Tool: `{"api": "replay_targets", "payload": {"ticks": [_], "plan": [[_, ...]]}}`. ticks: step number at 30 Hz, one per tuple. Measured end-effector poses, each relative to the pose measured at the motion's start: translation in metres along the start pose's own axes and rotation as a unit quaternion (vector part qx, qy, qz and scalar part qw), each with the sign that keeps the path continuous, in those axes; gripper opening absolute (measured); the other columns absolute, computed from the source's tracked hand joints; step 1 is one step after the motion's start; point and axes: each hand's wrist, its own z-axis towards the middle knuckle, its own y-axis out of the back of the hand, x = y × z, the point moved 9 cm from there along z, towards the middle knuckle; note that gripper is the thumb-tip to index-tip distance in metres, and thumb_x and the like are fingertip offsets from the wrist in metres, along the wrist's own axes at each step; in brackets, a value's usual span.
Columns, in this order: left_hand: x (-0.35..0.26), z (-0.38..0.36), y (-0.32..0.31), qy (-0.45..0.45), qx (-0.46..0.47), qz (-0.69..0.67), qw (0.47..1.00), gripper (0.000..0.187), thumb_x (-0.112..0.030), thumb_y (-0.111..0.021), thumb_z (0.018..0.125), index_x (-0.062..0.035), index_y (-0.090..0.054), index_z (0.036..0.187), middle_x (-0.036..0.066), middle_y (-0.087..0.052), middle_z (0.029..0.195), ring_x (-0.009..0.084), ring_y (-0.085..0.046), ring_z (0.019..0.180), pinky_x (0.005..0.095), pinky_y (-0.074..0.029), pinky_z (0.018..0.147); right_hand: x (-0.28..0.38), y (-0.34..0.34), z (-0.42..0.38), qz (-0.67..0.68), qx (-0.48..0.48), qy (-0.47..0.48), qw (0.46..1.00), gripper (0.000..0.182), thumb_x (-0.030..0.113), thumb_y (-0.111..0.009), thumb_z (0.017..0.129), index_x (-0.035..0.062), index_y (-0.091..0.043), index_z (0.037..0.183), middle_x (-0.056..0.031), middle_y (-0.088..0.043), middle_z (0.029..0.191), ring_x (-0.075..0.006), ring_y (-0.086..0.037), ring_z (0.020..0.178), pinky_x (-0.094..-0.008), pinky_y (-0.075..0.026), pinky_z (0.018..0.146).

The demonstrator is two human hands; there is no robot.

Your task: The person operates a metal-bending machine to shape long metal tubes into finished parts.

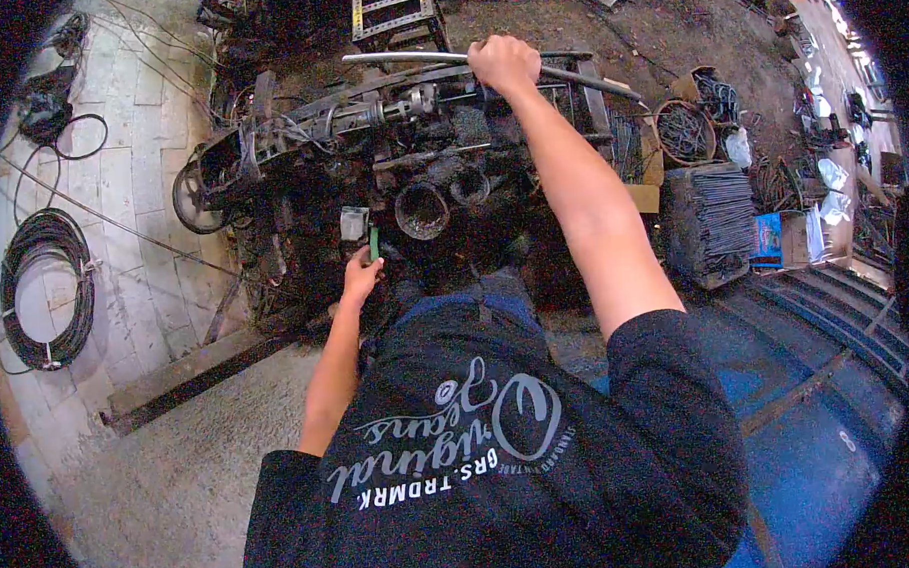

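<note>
My right hand [504, 64] is closed around a long metal rod [407, 57] above the far side of a dark, greasy machine [440, 164]. The rod's pale end sticks out to the left, and a darker length [598, 83] runs out to the right of my fist. Nearer to my body, my left hand [363, 275] pinches a narrow green piece [375, 244], which stands upright beside a small grey box [354, 223]. Whether the green piece is fixed to the machine is hard to tell. Two round funnel-like openings, the larger one [422, 212] lower, face up between my arms.
A coil of black cable [46, 288] lies on the tiled floor at left. At right stand a stack of dark rods [710, 220], a round basket of metal pieces [683, 131] and a blue box [766, 238]. A yellow-edged metal stand [393, 14] is beyond the machine.
</note>
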Motion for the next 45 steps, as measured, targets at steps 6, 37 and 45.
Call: {"api": "replay_targets", "payload": {"ticks": [6,37,45], "plan": [[0.002,0.002,-0.001,-0.004,0.004,-0.009,1.0,0.05,-0.012,-0.063,0.084,-0.0009,-0.045,0.128,0.006,-0.061,0.08,0.0122,-0.058,0.059,0.0263,-0.047,0.052,-0.003,-0.003,0.002,-0.006,-0.001,0.0,1.0,0.049,0.044,-0.045,0.082,0.0037,-0.07,0.09,-0.0179,-0.067,0.094,-0.0333,-0.064,0.091,-0.0417,-0.05,0.082],[0.007,0.006,0.003,0.009,-0.003,0.03,1.0,0.051,-0.017,-0.063,0.084,-0.003,-0.045,0.129,0.007,-0.061,0.082,0.0134,-0.059,0.065,0.0269,-0.048,0.057,0.003,0.0,0.0,0.002,-0.006,0.008,1.0,0.049,0.045,-0.044,0.084,0.004,-0.07,0.091,-0.0186,-0.067,0.094,-0.034,-0.065,0.09,-0.0416,-0.05,0.081],[0.001,0.0,0.0,0.021,0.0,0.029,0.999,0.051,-0.017,-0.063,0.084,-0.0038,-0.045,0.13,0.007,-0.061,0.082,0.0132,-0.06,0.065,0.0268,-0.048,0.057,0.001,-0.006,0.002,0.006,0.019,-0.003,1.0,0.05,0.046,-0.043,0.084,0.0042,-0.07,0.094,-0.0188,-0.066,0.098,-0.0333,-0.063,0.094,-0.0411,-0.049,0.083]]}}
